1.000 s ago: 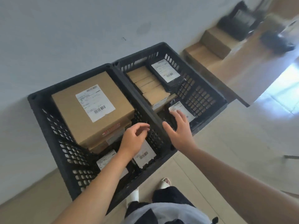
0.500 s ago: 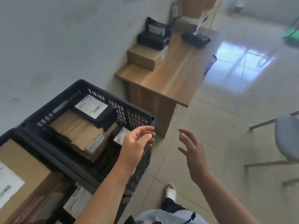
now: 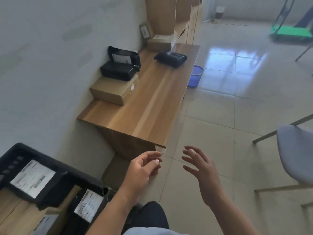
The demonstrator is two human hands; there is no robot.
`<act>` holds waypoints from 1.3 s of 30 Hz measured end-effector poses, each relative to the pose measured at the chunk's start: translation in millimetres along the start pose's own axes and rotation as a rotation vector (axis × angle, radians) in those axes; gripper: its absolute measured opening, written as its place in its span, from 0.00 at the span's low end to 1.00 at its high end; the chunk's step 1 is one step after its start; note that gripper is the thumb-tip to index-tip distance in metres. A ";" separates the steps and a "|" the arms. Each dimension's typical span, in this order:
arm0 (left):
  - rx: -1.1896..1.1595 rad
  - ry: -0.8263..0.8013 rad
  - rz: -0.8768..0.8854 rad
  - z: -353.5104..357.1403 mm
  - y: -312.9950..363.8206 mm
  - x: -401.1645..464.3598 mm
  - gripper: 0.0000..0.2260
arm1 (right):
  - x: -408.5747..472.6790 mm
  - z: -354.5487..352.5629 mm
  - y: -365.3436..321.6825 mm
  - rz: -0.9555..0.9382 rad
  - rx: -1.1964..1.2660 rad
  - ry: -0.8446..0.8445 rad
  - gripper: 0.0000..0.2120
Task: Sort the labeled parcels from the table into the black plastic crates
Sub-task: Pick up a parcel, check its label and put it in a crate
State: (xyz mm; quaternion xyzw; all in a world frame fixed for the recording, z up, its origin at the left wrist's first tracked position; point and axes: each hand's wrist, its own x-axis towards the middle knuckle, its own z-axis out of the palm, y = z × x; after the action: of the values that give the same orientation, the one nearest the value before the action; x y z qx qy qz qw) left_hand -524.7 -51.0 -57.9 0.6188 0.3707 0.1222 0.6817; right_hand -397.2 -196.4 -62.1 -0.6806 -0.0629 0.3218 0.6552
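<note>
Wooden table [image 3: 149,106] ahead of you carries a cardboard parcel [image 3: 115,90], two black mailers [image 3: 121,67] stacked on it, and another black parcel [image 3: 170,58]; your left hand [image 3: 144,168] and right hand [image 3: 201,168] hover empty, fingers loosely spread, beside the black crate [image 3: 55,168] at lower left.

No lettering can be read anywhere in this view. White shipping labels [image 3: 32,178] sit on parcels inside the black plastic crate [image 3: 10,155], their print and barcodes blurred to grey smudges. A second label [image 3: 88,205] near the crate's near-right corner is equally illegible. On the wooden table [image 3: 144,106], a black parcel [image 3: 124,55] standing against the wall at the far-left edge carries a white label [image 3: 121,58], too small to make out.
</note>
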 end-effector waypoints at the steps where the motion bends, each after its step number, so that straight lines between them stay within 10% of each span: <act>1: 0.001 0.001 -0.009 4.7 5.4 17.2 0.10 | 16.8 -2.8 -5.7 0.004 0.008 0.013 0.10; 22: -0.116 -0.077 -0.135 113.2 133.0 382.6 0.08 | 346.3 -44.6 -156.9 0.092 -0.061 0.174 0.08; 39: -0.119 0.300 -0.230 204.3 217.9 590.1 0.08 | 658.5 -93.7 -256.7 0.168 -0.045 -0.131 0.07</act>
State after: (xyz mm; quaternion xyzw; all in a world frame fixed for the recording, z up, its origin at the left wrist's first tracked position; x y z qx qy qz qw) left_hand 83.5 208.7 -71.7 0.5059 0.5285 0.1562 0.6636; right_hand 254.8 92.1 -63.0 -0.6756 -0.0552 0.4179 0.6049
